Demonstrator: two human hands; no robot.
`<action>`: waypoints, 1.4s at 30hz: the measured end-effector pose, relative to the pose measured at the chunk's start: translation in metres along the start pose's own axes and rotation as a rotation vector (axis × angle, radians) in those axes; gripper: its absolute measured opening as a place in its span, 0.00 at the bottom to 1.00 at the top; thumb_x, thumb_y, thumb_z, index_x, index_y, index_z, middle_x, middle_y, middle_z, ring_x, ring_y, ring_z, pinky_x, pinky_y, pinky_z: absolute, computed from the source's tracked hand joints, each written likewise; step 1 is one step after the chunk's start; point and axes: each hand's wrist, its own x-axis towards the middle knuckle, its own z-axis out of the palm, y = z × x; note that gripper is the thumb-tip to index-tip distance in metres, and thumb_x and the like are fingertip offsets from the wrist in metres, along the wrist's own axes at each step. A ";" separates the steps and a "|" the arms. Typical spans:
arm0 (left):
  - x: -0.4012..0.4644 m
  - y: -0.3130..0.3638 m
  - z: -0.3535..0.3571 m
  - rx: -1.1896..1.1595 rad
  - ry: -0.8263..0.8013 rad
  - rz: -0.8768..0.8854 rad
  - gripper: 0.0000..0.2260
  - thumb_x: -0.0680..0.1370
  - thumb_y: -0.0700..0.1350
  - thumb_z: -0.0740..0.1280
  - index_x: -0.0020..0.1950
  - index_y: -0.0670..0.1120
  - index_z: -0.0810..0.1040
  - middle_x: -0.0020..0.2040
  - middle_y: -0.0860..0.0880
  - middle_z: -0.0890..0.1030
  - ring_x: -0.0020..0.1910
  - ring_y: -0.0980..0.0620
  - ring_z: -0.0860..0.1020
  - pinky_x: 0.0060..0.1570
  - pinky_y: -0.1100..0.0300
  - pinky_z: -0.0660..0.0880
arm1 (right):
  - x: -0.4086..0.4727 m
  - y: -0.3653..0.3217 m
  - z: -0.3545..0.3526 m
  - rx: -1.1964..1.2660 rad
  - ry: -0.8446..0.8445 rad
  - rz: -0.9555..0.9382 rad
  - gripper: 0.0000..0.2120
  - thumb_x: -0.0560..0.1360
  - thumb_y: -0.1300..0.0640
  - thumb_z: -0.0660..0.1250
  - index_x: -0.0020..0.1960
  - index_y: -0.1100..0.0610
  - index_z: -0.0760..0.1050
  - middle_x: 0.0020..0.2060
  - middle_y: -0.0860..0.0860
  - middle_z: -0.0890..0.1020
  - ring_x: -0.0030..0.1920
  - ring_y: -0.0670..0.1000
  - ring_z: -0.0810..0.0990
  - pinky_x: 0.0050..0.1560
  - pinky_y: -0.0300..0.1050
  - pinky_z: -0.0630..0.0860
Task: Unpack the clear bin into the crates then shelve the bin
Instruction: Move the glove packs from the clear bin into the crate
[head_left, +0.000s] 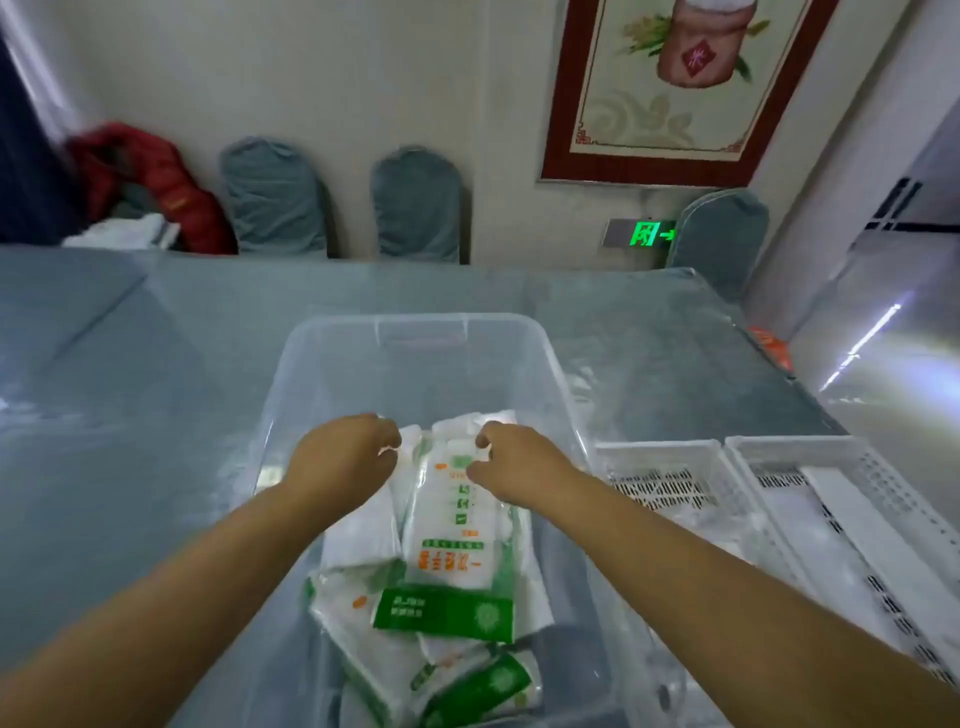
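Note:
A clear plastic bin (332, 353) stands on the table in front of me, holding several white packets with green and orange print. Both my hands reach down into it. My right hand (514, 460) pinches the far end of the top packet (454, 525), thumb and fingers curled on its edge. My left hand (345, 452) grips the far end of a neighbouring white packet (363, 530) to the left. More packets (457, 686) lie lower in the bin near me. Two white slotted crates sit to the right, the nearer crate (670, 478) beside the bin and the farther crate (841, 509) next to it.
The table (130, 415) has a grey-blue cover under clear plastic. Grey-covered chairs (415, 208) line the far wall, with a red jacket (156, 176) piled at the left. A framed picture (670, 88) and a green exit sign (649, 234) are on the wall.

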 end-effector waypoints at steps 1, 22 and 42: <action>0.002 0.000 0.000 0.023 -0.001 -0.003 0.10 0.75 0.46 0.62 0.54 0.52 0.79 0.53 0.52 0.81 0.53 0.49 0.77 0.47 0.58 0.72 | 0.009 -0.003 0.004 -0.090 -0.089 0.004 0.20 0.74 0.52 0.63 0.64 0.56 0.68 0.56 0.53 0.77 0.51 0.54 0.77 0.43 0.44 0.73; -0.001 -0.006 0.001 -0.045 -0.002 -0.018 0.11 0.75 0.49 0.63 0.55 0.52 0.78 0.53 0.52 0.80 0.52 0.50 0.77 0.46 0.57 0.73 | 0.033 -0.006 0.039 0.865 -0.018 0.406 0.11 0.69 0.69 0.70 0.50 0.64 0.74 0.49 0.59 0.81 0.42 0.55 0.81 0.36 0.41 0.78; 0.000 -0.016 -0.045 -1.357 -0.085 -0.183 0.09 0.68 0.39 0.73 0.47 0.45 0.79 0.42 0.49 0.86 0.41 0.49 0.84 0.38 0.56 0.82 | -0.001 -0.039 -0.033 1.061 0.284 -0.076 0.02 0.74 0.61 0.67 0.46 0.57 0.78 0.40 0.50 0.85 0.41 0.50 0.83 0.39 0.40 0.79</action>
